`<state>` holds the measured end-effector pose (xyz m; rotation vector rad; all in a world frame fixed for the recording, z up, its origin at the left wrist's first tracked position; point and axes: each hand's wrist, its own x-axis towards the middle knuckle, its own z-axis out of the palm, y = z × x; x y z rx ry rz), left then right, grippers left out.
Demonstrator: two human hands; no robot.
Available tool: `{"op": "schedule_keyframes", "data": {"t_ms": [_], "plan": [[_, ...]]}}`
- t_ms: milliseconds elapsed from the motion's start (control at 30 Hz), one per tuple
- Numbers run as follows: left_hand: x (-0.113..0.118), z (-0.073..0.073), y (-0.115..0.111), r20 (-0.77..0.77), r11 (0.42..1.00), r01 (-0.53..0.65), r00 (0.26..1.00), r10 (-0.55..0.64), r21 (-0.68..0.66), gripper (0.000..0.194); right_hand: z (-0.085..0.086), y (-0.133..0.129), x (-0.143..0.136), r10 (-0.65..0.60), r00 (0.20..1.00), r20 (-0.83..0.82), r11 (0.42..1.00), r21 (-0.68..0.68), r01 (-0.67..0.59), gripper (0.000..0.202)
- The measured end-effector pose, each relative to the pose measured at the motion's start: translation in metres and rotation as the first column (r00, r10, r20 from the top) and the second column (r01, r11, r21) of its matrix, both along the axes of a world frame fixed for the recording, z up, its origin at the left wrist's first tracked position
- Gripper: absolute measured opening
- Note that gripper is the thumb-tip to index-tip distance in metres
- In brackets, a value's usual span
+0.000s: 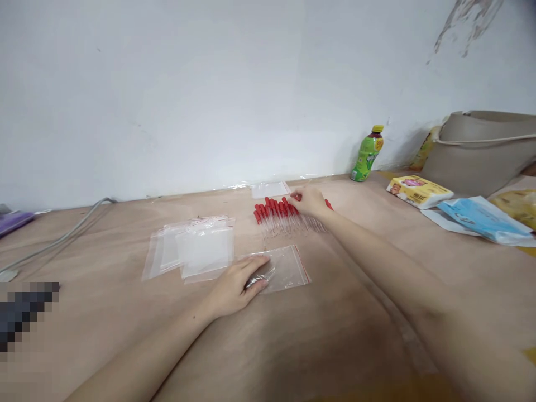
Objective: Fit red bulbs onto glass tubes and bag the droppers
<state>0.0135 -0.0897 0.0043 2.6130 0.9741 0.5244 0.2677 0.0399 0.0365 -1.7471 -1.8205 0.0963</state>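
Several glass droppers with red rubber bulbs [276,215] lie in a row near the middle of the table, bulbs toward the wall. My right hand [309,202] is over the right part of the row, its fingers closed at a red bulb. Nearer to me, a clear zip bag with a red line [288,269] lies flat. My left hand [240,282] rests on its left end, with thumb and fingers apart. To the left lie overlapping clear bags with white sheets [207,248]. Another white bag [270,190] lies behind the droppers.
A green bottle [367,154] stands by the wall. Farther right are a yellow tissue pack [419,191], a blue pack [488,218] and a grey bag [481,153]. At left are a cable [69,233], a purple item [15,223] and a pixelated dark patch.
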Motion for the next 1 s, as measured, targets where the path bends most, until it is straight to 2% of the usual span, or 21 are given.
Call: {"op": "schedule_keyframes", "data": {"t_ms": [133,300,433,533,600,667,767,867,1000], "plan": [[0.0,0.0,-0.001,0.025,1.0,0.014,1.0,-0.014,0.002,0.041,-0.004,0.023,-0.016,-0.119,0.992,0.04,0.992,-0.03,0.12,0.035],[0.001,-0.001,-0.002,0.014,1.0,0.005,1.0,-0.005,-0.005,0.041,-0.004,0.033,-0.022,-0.121,0.988,-0.095,0.988,-0.105,0.111,0.018],[0.0,-0.001,-0.002,0.019,1.0,0.0,1.0,0.0,-0.002,0.04,0.006,0.031,-0.018,-0.094,0.971,-0.222,0.993,-0.092,0.075,0.022],[0.0,-0.001,-0.003,0.021,1.0,-0.008,1.0,0.008,0.002,0.039,0.009,0.015,-0.01,-0.048,0.941,-0.335,0.999,-0.022,0.044,0.023],[-0.001,-0.002,-0.003,0.013,1.0,-0.012,1.0,0.012,-0.003,0.039,0.004,-0.004,-0.002,0.015,0.854,-0.519,0.999,0.046,0.011,0.02],[-0.001,-0.001,-0.003,0.002,1.0,-0.012,1.0,0.012,-0.006,0.04,-0.004,-0.028,0.008,0.091,0.668,-0.739,0.995,0.095,-0.031,0.016],[0.001,0.0,-0.002,-0.013,1.0,-0.01,1.0,0.01,-0.005,0.041,-0.021,-0.065,0.024,0.069,0.463,-0.884,0.997,0.075,-0.007,0.024],[0.007,0.002,-0.002,-0.026,1.0,-0.009,1.0,0.009,-0.012,0.041,-0.035,-0.09,0.032,-0.014,0.349,-0.937,1.0,-0.019,-0.01,0.026],[0.016,0.003,-0.002,-0.019,0.999,-0.015,1.0,0.014,-0.032,0.041,-0.046,-0.109,0.026,-0.03,0.259,-0.965,0.994,-0.057,-0.097,0.027]]}}
